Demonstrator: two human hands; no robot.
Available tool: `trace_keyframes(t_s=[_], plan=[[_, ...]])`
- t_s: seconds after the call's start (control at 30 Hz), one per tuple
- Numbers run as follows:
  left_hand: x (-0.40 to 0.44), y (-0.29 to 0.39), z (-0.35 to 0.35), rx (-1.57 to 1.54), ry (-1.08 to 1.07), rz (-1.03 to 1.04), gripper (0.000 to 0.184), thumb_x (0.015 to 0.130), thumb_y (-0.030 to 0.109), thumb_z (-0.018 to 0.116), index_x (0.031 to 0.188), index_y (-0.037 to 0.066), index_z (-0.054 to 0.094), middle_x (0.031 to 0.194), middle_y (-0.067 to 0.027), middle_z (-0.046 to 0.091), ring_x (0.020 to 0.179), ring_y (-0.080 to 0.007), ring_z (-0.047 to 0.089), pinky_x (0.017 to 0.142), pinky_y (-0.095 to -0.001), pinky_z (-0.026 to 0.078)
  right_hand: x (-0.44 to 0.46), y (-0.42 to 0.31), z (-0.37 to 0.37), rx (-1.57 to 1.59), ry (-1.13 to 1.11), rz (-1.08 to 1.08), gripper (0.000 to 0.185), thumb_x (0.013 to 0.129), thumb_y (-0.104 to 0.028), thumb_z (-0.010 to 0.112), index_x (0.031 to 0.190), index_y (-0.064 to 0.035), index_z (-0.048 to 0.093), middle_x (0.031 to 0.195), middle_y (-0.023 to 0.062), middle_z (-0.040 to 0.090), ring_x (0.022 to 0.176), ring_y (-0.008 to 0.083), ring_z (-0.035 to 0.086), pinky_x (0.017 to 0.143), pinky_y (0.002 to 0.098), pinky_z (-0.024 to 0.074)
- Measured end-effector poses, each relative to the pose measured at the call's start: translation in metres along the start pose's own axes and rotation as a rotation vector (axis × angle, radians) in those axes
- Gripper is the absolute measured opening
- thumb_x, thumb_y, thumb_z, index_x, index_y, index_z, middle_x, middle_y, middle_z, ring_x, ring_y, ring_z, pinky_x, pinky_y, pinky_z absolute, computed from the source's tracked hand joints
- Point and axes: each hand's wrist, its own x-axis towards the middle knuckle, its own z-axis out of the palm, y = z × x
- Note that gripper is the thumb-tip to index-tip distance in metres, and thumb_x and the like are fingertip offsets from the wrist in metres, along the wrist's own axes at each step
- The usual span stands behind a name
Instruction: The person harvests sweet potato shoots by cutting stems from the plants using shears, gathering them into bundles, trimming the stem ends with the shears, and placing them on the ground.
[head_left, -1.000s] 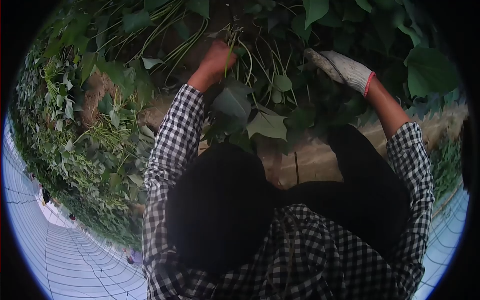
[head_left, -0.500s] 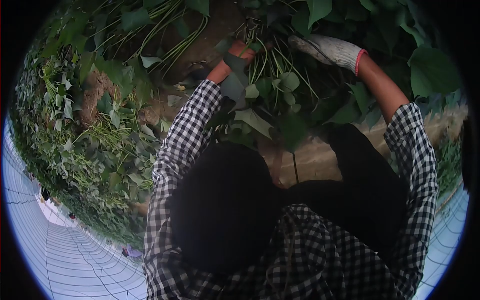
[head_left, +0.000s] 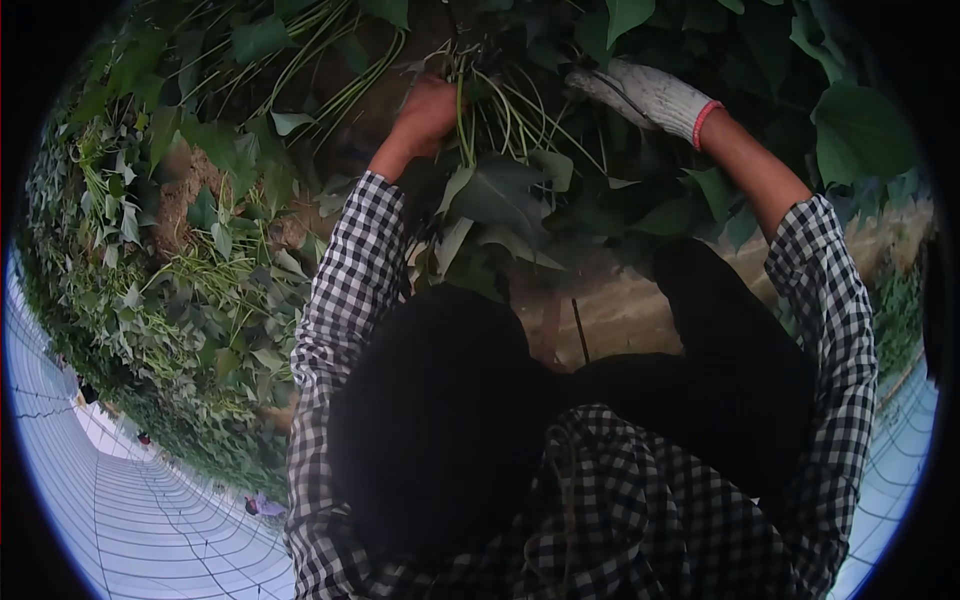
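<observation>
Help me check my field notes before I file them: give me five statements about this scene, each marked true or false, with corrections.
1. The right hand wears a pale glove with a red edge at the wrist. True.
2. The left hand is close beside green stems. True.
3. Both hands are gloved. False: the left one is bare.
4. The left sleeve is plain, with no pattern. False: it is checked in black and white.
5. The two hands touch each other. False: they are apart, with stems between them.
</observation>
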Motion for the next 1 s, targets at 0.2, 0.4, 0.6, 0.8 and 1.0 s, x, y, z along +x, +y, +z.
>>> trace_keyframes(t_s=[0.2, 0.4, 0.6, 0.8, 1.0], plan=[[-0.04, -0.011, -0.055, -0.333, -0.067, 0.054, 0.033, 0.08, 0.021, 0.071, 0.105, 0.002, 0.063, 0.094, -0.0028, 0.065, 0.08, -0.0127, 0.058, 0.074, -0.0302, 0.048, -0.008, 0.027, -0.021, 0.108, 0.108, 0.041, 0.048, 0.099, -0.043, 0.032, 0.126, -0.008, 0.051, 0.116, 0.0133, 0.059, 0.103, 0.0298, 0.059, 0.09, 0.0383, 0.0475], [-0.101, 0.003, -0.07, -0.56, -0.089, -0.001, 0.031, 0.077, 0.016, 0.072, 0.103, 0.005, 0.061, 0.089, 0.0005, 0.062, 0.08, -0.0113, 0.057, 0.075, -0.0283, 0.046, -0.017, 0.059, -0.045, 0.112, 0.433, 0.087, 0.05, 0.099, -0.045, 0.032, 0.124, -0.0074, 0.053, 0.117, 0.0129, 0.059, 0.106, 0.029, 0.058, 0.092, 0.0376, 0.0469], [-0.087, 0.033, -0.034, -0.524, -0.141, -0.131, 0.023, 0.077, 0.021, 0.071, 0.09, 0.004, 0.062, 0.079, 0.0013, 0.057, 0.07, -0.0104, 0.055, 0.064, -0.0267, 0.045, -0.032, 0.047, -0.052, 0.066, 0.305, 0.022, 0.052, 0.099, -0.047, 0.032, 0.123, -0.0069, 0.054, 0.119, 0.0125, 0.059, 0.109, 0.0282, 0.057, 0.094, 0.0369, 0.0464], [0.001, -0.023, 0.032, -0.033, -0.22, 0.333, 0.019, 0.077, 0.018, 0.07, 0.081, 0.001, 0.065, 0.075, -0.0058, 0.063, 0.067, -0.0153, 0.061, 0.061, -0.0289, 0.049, -0.054, 0.026, -0.047, -0.259, -0.056, 0.137, 0.052, 0.1, -0.045, 0.024, 0.124, -0.0064, 0.049, 0.12, 0.0115, 0.057, 0.111, 0.0267, 0.055, 0.098, 0.043, 0.0423], [0.005, 0.007, 0.047, -0.162, -0.185, -0.021, 0.024, 0.075, 0.019, 0.069, 0.09, 0.002, 0.069, 0.068, -0.0092, 0.063, 0.061, -0.0151, 0.06, 0.058, -0.033, 0.048, -0.029, 0.048, -0.035, -0.475, -0.234, 0.118, 0.047, 0.1, -0.04, 0.029, 0.137, -0.0133, 0.038, 0.13, 0.0086, 0.048, 0.106, 0.0229, 0.054, 0.097, 0.0412, 0.0436]])
